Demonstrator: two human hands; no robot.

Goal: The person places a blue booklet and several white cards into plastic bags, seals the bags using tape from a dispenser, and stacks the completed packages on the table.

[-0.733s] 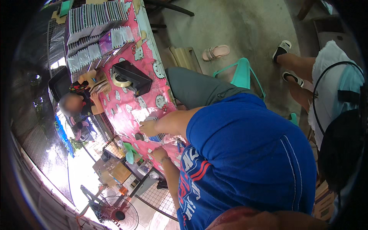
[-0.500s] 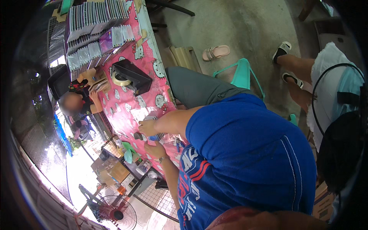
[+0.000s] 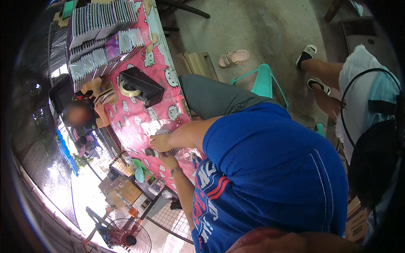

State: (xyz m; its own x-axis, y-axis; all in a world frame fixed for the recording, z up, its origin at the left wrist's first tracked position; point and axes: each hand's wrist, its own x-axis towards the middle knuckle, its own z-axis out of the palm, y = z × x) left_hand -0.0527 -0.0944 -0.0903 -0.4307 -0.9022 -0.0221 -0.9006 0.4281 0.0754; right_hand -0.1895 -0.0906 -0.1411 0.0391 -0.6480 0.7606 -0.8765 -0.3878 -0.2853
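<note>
My right hand point(image 3: 160, 142) is closed over a small flat greyish thing point(image 3: 173, 150) on the pink patterned table cover point(image 3: 139, 116). Just below it in the picture, my left hand point(image 3: 168, 160), a watch at its wrist, has its fingers drawn in against the same spot. What the fingers grip is mostly hidden by the hands. A small dark round object point(image 3: 149, 152) lies beside the fingertips. Shiny clear plastic point(image 3: 187, 153) is spread close to my blue shirt.
A black tape dispenser point(image 3: 143, 86) stands farther along the table, near stacks of spiral notebooks point(image 3: 99, 40). Another person point(image 3: 90, 111) handles brown pieces across the table. A fan point(image 3: 128, 238), boxes point(image 3: 128, 190), a green stool point(image 3: 262, 82) and a sandal point(image 3: 234, 58) are around.
My left hand has moved in toward my right hand, and its fingers have drawn together. A blue patch between the hands is now covered. The whole view has shifted slightly.
</note>
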